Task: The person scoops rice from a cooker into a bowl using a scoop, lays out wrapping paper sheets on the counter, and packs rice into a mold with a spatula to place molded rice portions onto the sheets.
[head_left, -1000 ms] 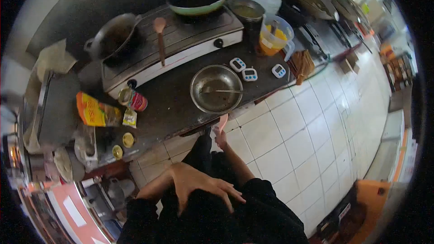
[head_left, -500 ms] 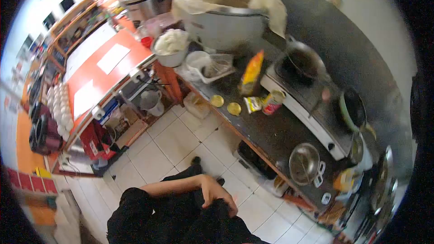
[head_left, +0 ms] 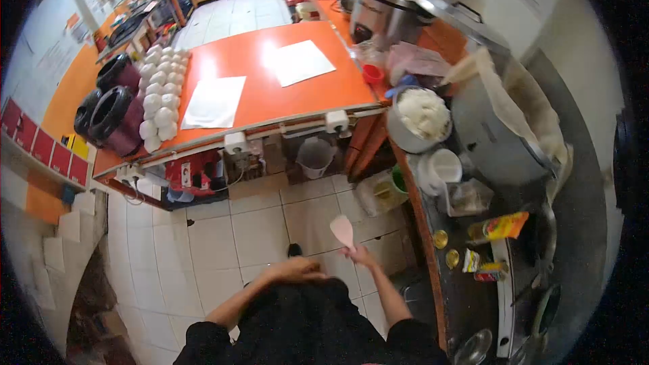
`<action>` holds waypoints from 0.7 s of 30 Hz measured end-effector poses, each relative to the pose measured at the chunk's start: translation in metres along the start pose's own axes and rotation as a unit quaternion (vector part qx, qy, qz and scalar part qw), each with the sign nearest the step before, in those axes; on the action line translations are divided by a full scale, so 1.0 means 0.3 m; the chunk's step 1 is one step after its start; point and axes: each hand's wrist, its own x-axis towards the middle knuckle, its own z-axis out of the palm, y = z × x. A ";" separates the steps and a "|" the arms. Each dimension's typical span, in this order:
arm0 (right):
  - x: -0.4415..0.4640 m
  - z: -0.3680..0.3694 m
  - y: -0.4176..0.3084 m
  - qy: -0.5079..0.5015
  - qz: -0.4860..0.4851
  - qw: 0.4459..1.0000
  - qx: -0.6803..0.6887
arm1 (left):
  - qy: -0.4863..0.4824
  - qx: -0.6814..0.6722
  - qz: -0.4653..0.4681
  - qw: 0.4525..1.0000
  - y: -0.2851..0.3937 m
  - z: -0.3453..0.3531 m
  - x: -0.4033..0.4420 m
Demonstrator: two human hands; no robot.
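Note:
My right hand (head_left: 359,255) is closed around the handle of a pale rice paddle (head_left: 343,231), held blade up over the floor tiles. My left hand (head_left: 299,270) rests against the black shirt (head_left: 297,318) at my front, its fingers curled in; whether anything is in them is hidden. To the right, on the dark counter, stands a metal pot (head_left: 404,136) heaped with white food that looks like rice. Behind it is a large grey pot (head_left: 490,142) with cloth over its rim.
An orange table (head_left: 270,105) ahead carries white paper sheets (head_left: 215,103), rows of white balls (head_left: 161,94) and dark red containers (head_left: 116,119). On the right counter lie a white tub (head_left: 444,165), a yellow packet (head_left: 507,226) and small tins (head_left: 441,238). A bucket (head_left: 315,155) sits under the table.
The view has swung right-to-left toward the orange table. My right hand with the rice paddle has come into view; my left hand stays at my front.

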 end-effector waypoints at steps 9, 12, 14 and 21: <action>0.472 -0.140 -1.045 -0.002 -0.182 0.977 -0.111 | 0.340 0.112 -0.130 0.925 -0.592 -0.766 -0.167; 0.754 -0.092 -1.206 -0.027 -0.293 0.953 -0.068 | 0.596 0.109 -0.088 0.791 -0.784 -1.049 -0.146; 0.927 -0.019 -1.341 -0.026 -0.353 0.934 -0.041 | 0.738 0.208 -0.116 0.631 -1.057 -1.196 -0.108; 1.378 0.318 -1.785 0.083 -0.399 0.874 -0.266 | 0.852 -0.087 -0.210 0.471 -1.320 -1.277 0.058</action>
